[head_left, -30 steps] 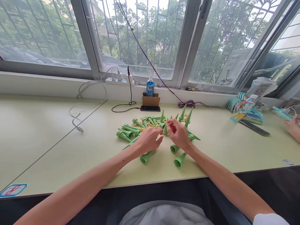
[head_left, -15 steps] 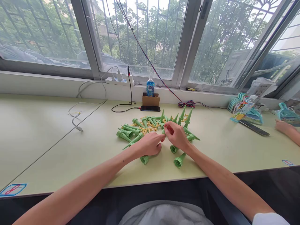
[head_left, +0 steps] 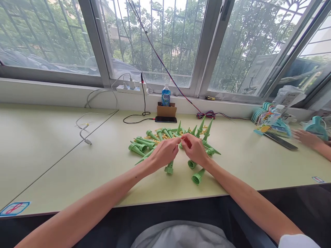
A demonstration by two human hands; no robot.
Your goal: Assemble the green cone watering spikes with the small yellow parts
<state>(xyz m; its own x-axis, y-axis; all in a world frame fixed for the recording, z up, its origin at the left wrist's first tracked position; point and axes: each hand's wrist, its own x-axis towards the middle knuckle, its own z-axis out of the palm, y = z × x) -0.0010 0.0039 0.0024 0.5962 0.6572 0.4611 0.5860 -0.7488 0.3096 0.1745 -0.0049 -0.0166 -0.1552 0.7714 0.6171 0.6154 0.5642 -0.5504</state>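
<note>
My left hand [head_left: 167, 151] is closed, its fingertips meeting those of my right hand over the middle of the pile. From beneath its palm sticks out a green plant watering spike [head_left: 169, 167], cap end toward me, which the curled fingers appear to hold. My right hand [head_left: 193, 148] is closed in a pinch; whatever sits between its fingertips is too small to make out. Around both hands lie several green watering spikes [head_left: 135, 149], some standing upright like the spike [head_left: 201, 126] behind my right hand. Small yellow plastic pieces [head_left: 153, 136] are scattered among them, partly hidden by my hands.
Behind the pile are a phone [head_left: 166, 119] on a cable and a blue bottle [head_left: 166, 95] in a cardboard box [head_left: 166, 111]. At right lie another phone [head_left: 280, 141], teal hangers [head_left: 261, 112] and another person's hand [head_left: 307, 138]. A white cable [head_left: 84, 132] crosses the left side.
My left hand has moved up and right to my right fingertips, and the green watering spike under it shifted the same way. My right hand stays put. The other person's hand moved left.
</note>
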